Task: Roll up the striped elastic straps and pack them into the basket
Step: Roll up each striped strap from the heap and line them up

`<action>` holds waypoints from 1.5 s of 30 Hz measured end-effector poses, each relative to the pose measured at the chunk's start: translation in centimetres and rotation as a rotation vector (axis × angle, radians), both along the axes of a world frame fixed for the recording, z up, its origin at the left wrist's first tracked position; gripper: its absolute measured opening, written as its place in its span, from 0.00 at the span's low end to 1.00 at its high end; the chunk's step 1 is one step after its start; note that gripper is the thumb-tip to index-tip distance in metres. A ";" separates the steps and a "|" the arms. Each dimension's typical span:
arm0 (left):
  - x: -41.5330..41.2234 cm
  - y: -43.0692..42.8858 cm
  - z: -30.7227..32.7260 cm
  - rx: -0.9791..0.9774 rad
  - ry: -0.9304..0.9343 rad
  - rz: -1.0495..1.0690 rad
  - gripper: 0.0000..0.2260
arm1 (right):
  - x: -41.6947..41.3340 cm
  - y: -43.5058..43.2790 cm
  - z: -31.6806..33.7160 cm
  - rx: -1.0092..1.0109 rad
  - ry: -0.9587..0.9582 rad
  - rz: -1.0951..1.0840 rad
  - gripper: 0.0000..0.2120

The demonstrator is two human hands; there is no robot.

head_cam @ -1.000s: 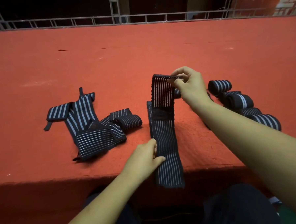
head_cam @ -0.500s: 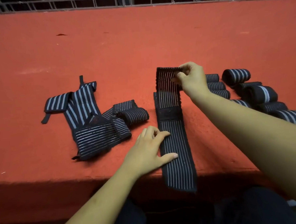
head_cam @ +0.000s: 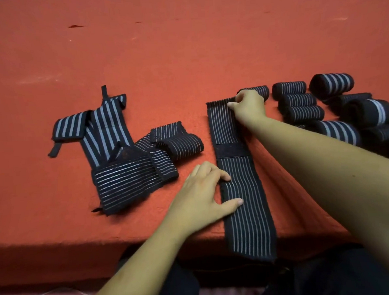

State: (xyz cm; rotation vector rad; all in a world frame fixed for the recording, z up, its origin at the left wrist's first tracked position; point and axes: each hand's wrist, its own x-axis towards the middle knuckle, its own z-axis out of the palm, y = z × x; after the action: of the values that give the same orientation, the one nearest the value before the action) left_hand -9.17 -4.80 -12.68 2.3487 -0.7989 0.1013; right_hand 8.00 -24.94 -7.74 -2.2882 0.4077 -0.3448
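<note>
My left hand point(head_cam: 202, 192) lies flat-fingered on the strap point(head_cam: 249, 216), right hand point(head_cam: 249, 106) pinches its far end, so I'd roll tight toward the left fingers.

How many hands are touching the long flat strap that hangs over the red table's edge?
2. The left hand presses the flat strap on its near half, close to the red table edge. The right hand grips its far end, beside the rolled straps.
</note>
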 end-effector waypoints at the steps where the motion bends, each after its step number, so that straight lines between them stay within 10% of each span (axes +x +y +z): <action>1: 0.0 0.0 0.0 0.002 0.002 0.001 0.25 | 0.1 0.0 -0.2 0.009 0.035 -0.015 0.10; 19: 0.3 0.2 -0.1 -0.101 0.039 0.006 0.17 | -5.6 2.0 4.3 0.668 -0.128 0.150 0.16; 35: -0.8 -0.3 1.8 -0.788 0.284 0.176 0.10 | -20.1 1.1 2.9 0.791 -0.117 0.456 0.20; 45: -2.4 -1.0 4.1 -0.787 0.231 0.287 0.09 | -21.3 0.4 2.8 0.714 -0.169 0.470 0.16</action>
State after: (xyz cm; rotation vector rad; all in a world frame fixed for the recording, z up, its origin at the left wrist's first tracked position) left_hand -11.60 -5.85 -8.56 1.6613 -0.2273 0.2170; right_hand -13.34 -24.53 -4.94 -1.5716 -0.0980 -0.1179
